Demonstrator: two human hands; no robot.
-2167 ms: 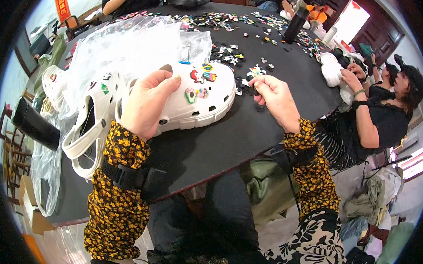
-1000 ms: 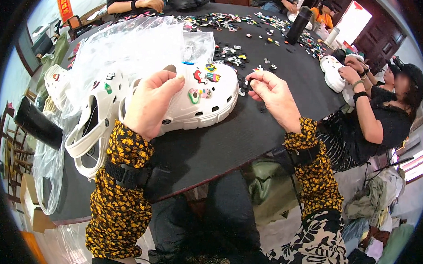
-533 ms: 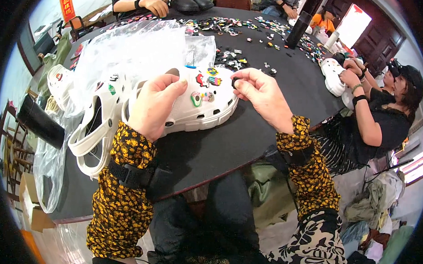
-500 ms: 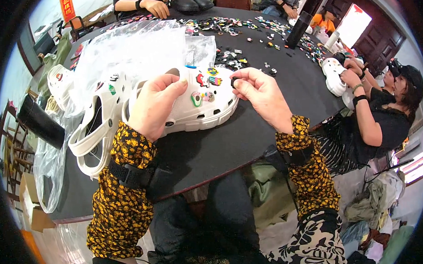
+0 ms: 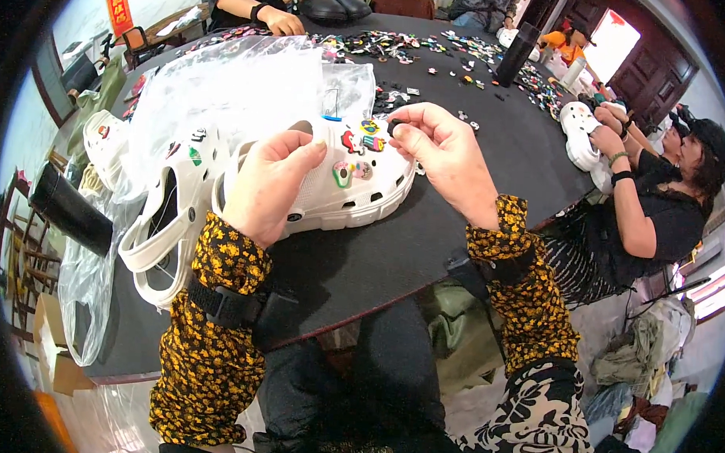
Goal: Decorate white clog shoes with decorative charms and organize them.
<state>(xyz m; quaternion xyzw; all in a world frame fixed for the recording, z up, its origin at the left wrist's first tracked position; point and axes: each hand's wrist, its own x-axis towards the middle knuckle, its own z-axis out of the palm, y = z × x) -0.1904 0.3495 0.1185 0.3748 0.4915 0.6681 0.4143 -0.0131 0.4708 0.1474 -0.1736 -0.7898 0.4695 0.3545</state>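
Note:
A white clog (image 5: 363, 198) with several colourful shoe charms on its upper rests on the dark table, toe pointing right. My left hand (image 5: 268, 183) is closed on the clog's heel side, thumb along its opening. Between the thumb and fingers of my right hand (image 5: 449, 158) is a small black shoe charm (image 5: 393, 126), held just over the toe end; whether it touches the clog I cannot tell. To the left stands another white clog (image 5: 167, 212) with charms, its heel strap toward me, and beyond it lies a further white clog (image 5: 106, 150).
Clear plastic bags (image 5: 224, 86) lie behind the clogs. Loose charms (image 5: 385, 47) are strewn over the far side of the black table (image 5: 353, 266). A black cylinder (image 5: 72, 208) leans at the left edge, another (image 5: 518, 56) stands far right. A person (image 5: 659, 197) at right handles a white clog.
My right hand, with the black charm in its pinch, has shifted slightly left and up, over the clog's toe. My left hand has stayed on the clog, which moved slightly right.

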